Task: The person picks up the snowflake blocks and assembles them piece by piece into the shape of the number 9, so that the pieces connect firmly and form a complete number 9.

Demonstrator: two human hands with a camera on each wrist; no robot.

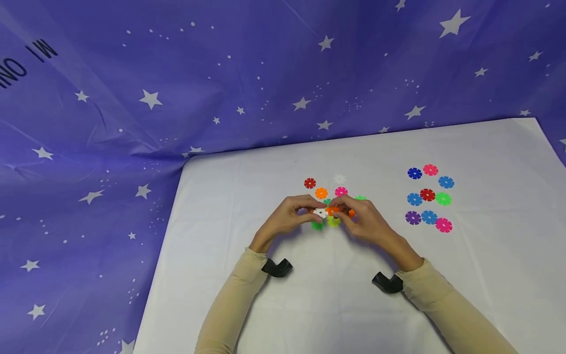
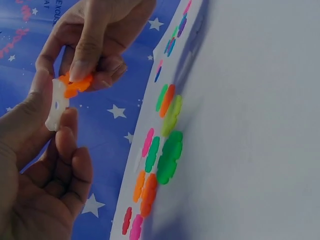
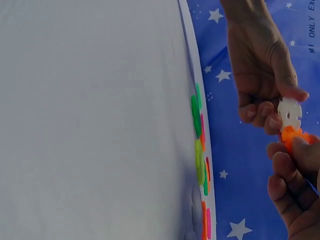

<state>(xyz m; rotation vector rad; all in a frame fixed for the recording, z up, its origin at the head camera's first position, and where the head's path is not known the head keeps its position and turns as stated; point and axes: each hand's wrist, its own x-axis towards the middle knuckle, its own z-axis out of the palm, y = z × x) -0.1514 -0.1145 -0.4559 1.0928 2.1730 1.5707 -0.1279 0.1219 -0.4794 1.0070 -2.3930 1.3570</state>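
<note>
Sleeves in beige nearest, left hand (image 1: pixel 289 216) pinched a white disc (image 1: pixel 320 213), right hand (image 1: pixel 364 219) pinched an orange disc (image 1: pixel 333 210) edge-on against it above the white worktop (image 1: pixel 247 196), loose discs (image 1: pixel 321 192) beyond, second cluster (image 1: pixel 428 196) farther right, starry blue cloth (image 1: pixel 177 73) behind

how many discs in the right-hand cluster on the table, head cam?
9, in three rows on the white table: dark blue, pink, blue; blue, red, green; purple, blue, pink. None look hidden.
</note>
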